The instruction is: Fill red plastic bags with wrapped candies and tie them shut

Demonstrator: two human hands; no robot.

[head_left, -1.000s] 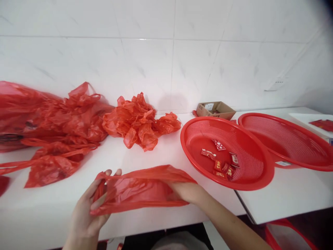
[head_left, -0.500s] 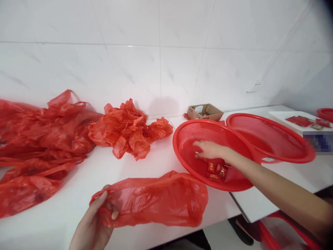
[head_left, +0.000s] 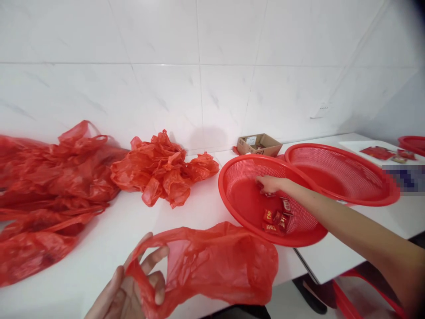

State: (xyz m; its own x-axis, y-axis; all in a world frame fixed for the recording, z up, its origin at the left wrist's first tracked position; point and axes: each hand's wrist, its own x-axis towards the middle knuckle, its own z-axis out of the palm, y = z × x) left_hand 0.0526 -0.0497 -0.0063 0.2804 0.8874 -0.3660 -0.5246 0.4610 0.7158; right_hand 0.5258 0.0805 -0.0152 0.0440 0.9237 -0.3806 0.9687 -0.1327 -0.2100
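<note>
My left hand [head_left: 133,277] has hooked its fingers through the handle of a thin red plastic bag [head_left: 222,261], whose body lies stretched to the right along the table's front edge. The bag's mouth faces the hand and gapes at the handle. Reaching from the right, my right hand [head_left: 268,184] is down inside a red mesh basket [head_left: 232,217]. Its fingers are bent together around a small red packet [head_left: 270,194], partly hidden under them. Several more small red packets [head_left: 275,218] with gold print lie nearer the basket's front rim.
A second red basket [head_left: 341,199] stands against the first on the right. Behind them is an open cardboard box [head_left: 260,146] by the wall. Crumpled red bags [head_left: 162,170] and a larger heap of bags [head_left: 63,177] cover the table's left. Red packages [head_left: 376,153] lie far right.
My left hand's fingers have spread inside the bag's handle, widening its opening. Within the basket, my right hand has shifted slightly right and its fingers have curled; more packets show.
</note>
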